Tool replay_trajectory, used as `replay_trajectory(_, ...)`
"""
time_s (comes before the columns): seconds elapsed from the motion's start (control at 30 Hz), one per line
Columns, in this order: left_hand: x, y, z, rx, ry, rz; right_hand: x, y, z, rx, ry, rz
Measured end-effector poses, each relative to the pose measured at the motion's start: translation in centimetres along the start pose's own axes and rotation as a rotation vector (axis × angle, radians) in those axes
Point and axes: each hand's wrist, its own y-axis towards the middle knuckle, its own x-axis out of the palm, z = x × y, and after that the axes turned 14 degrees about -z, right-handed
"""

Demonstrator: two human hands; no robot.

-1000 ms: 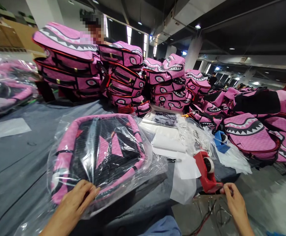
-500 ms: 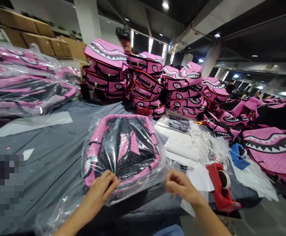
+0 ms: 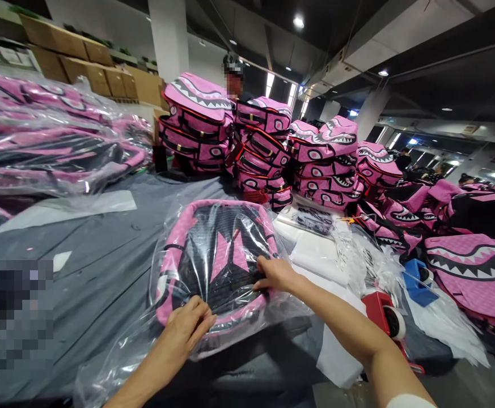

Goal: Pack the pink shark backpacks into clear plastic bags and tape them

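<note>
A pink and black bag (image 3: 225,266) is lying flat inside a clear wrap (image 3: 117,343), close to the middle of the near edge of the surface (image 3: 98,283), and the person is working over it with both hands.

The left hand (image 3: 190,323) is pinching the film, fingertips together, at the bag's near side. The right hand (image 3: 275,275) is resting over the bag's right part, fingers bent; I cannot tell whether anything is caught between them. The hands are sitting apart, with plastic lying between.

By my reading, the step in hand is closing the wrap: slack film is trailing off toward the near left corner, and a red dispenser (image 3: 377,313) is standing at the near right corner, partly behind the right forearm (image 3: 341,309). As I'm judging it, the next move is calling for a firm left hand on the fold and a flat, even press from the right, without creasing the film.

Along the far edge, stacks (image 3: 198,122) of similar bags are rising.
</note>
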Motion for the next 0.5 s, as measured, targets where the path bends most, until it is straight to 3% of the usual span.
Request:
replay_trajectory(0.07,0.0,0.0,0.0,0.006,0.003,0.006,0.6,-1.0,0.0,-0.032,0.037,0.039)
replay_trajectory(0.2,-0.6,0.2,0.3,-0.003,-0.013,-0.010,2.3,-1.3,-1.5,-0.297,-0.022,-0.028)
replay_trajectory(0.3,-1.6,-0.5,-0.2,0.012,0.034,-0.049,2.9,0.2,-2.2,-0.278,-0.087,-0.149)
replay_trajectory(0.37,-2.1,-1.7,-1.4,0.022,0.171,-0.005,3.1,1.1,-2.0,-0.253,-0.083,-0.214)
replay_trajectory(0.43,-2.7,-3.3,-3.1,0.034,0.328,0.086,3.4,1.4,-1.5,-0.280,-0.062,-0.159)
replay_trajectory(0.5,-3.3,-4.7,-4.9,0.038,0.428,0.143,4.2,0.9,-1.0,-0.348,0.010,-0.002)
